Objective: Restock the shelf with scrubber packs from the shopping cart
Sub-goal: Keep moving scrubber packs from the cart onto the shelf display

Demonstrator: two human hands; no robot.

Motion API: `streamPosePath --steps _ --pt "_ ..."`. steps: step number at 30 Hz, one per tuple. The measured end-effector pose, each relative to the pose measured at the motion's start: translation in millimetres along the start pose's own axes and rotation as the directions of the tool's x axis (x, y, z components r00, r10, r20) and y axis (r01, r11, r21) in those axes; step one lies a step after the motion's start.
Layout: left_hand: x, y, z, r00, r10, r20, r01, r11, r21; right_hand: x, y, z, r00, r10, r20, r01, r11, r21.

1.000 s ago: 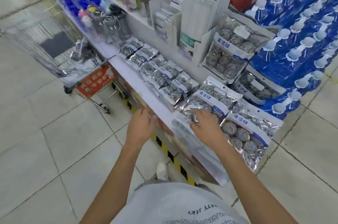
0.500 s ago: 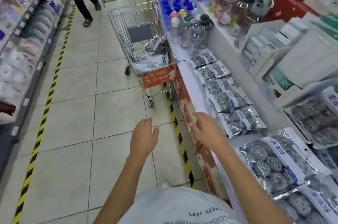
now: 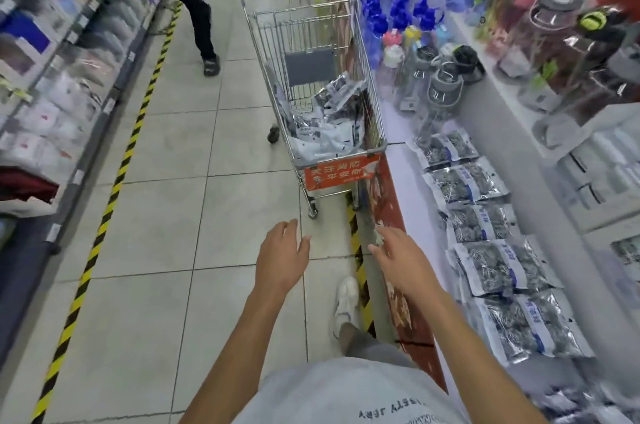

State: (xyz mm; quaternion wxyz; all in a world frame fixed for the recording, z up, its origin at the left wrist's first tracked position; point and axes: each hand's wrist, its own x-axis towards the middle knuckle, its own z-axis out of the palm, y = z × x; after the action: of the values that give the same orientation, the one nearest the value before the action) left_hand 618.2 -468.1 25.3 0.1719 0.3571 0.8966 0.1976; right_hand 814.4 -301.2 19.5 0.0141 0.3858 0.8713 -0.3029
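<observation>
Reaching forward over the tiled floor (image 3: 166,216), both hands are empty with fingers loosely spread; the left hand (image 3: 282,255) and the right hand (image 3: 403,259) hang side by side but well apart, touching nothing. The shopping cart (image 3: 313,84) stands straight ahead of them, up the aisle, its long axis running away from the person and parallel to the shelf (image 3: 410,202) on the right, with its right side just beside the shelf edge. Loose scrubber packs (image 3: 329,115) lie heaped in its basket, toward the near end, behind the red sign (image 3: 341,171) on the front. The right hand sits nearer the shelf, the left more in line with the cart's open side; neither is clearly closer to the heap. A row of packs (image 3: 481,223) already lies flat along the shelf, running from beside the cart back toward the person. Bare floor lies between hands and cart, so nothing seems to block the approach, though the high wire wall would likely require a reach over the rim. A bystander (image 3: 194,1) stands farther up the aisle, left of the cart, and water bottles (image 3: 398,8) crowd the shelf beyond it
</observation>
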Motion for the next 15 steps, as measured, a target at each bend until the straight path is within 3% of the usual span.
streamPosePath --steps 9,15 --pt "164 28 -14 0.993 -0.11 0.048 0.112 0.993 -0.037 175 1 -50 0.993 0.018 0.118 -0.023 0.999 0.046" --pt "249 29 -7 0.978 -0.191 0.088 0.199 0.975 -0.101 293 -17 -91 0.996 -0.011 0.09 0.002 0.995 0.096"
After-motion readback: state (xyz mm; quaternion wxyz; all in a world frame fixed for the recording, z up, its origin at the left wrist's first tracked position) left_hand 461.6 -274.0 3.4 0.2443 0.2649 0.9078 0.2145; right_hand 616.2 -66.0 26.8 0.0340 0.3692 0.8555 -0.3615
